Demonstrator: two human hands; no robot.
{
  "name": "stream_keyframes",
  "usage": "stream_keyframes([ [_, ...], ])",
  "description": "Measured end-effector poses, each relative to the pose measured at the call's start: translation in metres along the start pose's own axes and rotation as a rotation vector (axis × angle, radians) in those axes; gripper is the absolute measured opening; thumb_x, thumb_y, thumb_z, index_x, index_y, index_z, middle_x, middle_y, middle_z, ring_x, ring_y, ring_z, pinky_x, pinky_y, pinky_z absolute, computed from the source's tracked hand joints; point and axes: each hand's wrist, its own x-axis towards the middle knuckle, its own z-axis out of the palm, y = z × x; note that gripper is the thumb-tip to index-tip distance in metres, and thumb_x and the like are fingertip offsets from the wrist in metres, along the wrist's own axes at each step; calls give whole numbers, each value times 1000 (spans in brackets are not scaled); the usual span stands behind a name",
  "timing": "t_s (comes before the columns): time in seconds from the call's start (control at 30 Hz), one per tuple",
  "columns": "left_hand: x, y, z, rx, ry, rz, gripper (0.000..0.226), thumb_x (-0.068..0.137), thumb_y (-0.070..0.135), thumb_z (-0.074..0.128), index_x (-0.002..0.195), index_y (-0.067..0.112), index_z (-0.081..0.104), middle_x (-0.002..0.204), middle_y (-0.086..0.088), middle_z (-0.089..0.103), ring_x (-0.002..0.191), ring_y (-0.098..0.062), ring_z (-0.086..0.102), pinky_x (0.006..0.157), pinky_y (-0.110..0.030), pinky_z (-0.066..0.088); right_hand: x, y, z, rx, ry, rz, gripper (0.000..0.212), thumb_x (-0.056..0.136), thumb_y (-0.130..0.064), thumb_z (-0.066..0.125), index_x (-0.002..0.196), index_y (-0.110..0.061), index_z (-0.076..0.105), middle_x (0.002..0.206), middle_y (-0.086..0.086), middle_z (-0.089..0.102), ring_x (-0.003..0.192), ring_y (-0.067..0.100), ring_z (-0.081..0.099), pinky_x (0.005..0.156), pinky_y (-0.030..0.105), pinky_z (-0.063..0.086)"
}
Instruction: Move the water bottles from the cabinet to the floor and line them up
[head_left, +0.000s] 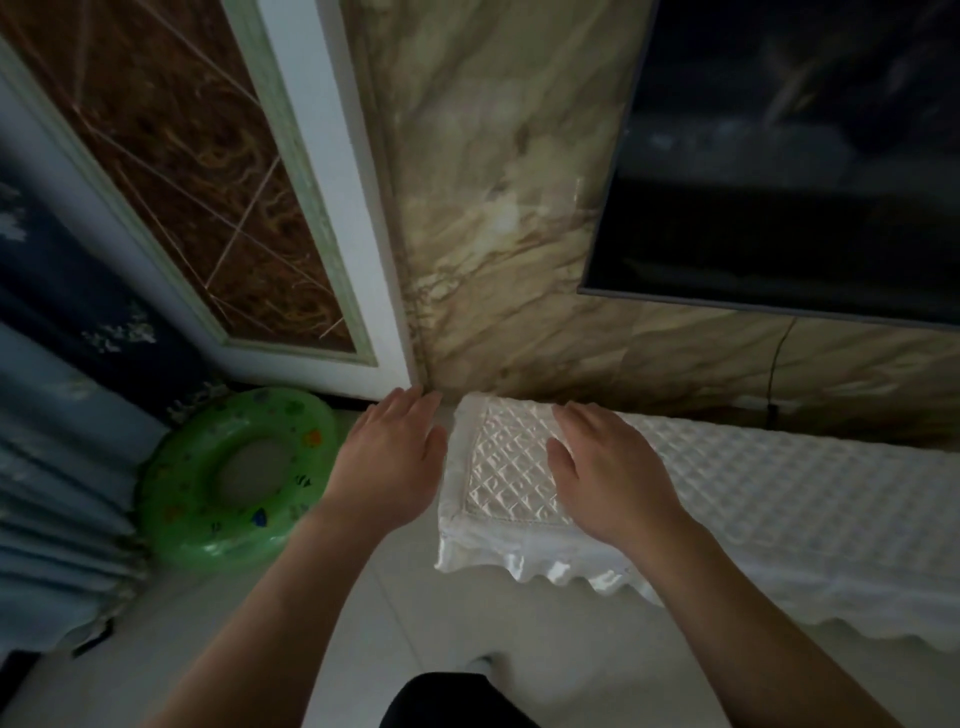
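No water bottle shows in the head view. A low cabinet (779, 519) runs along the marble wall, covered by a white quilted cloth with a frilled edge. My left hand (389, 462) hovers palm down just left of the cabinet's end, fingers apart, holding nothing. My right hand (608, 478) is stretched out palm down over the cabinet's left end, fingers spread and empty. Both forearms reach in from the bottom of the view.
A green inflatable swim ring (234, 478) lies on the pale tiled floor (415, 613) to the left, beside a blue curtain (57, 493). A dark television screen (779, 156) hangs on the marble wall above the cabinet. A white-framed panel (311, 208) stands at left.
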Motion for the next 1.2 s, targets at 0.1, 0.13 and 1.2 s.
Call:
stream_keyframes([
  [0.1,-2,42,11,14,34,34,43,94,27,42,131,11,55,131,-11,59,124,-29,52,105,-40,39,-14,36,-8,2,12,-4,46,100,-34,37,140,-12,46,139,6,52,128,22,46,106,34,35],
  [0.13,-3,57,15,15,39,34,42,94,26,44,132,11,54,133,-10,58,125,-28,51,106,-39,38,-20,49,-11,9,19,-7,45,100,-33,39,138,-11,48,136,7,54,126,23,48,105,35,36],
  [1.2,39,480,184,17,-44,176,46,98,33,41,140,15,48,143,-7,51,134,-23,44,114,-40,32,-175,476,-112,-42,103,142,49,92,-34,37,121,-4,62,118,13,66,110,30,61,95,43,49],
])
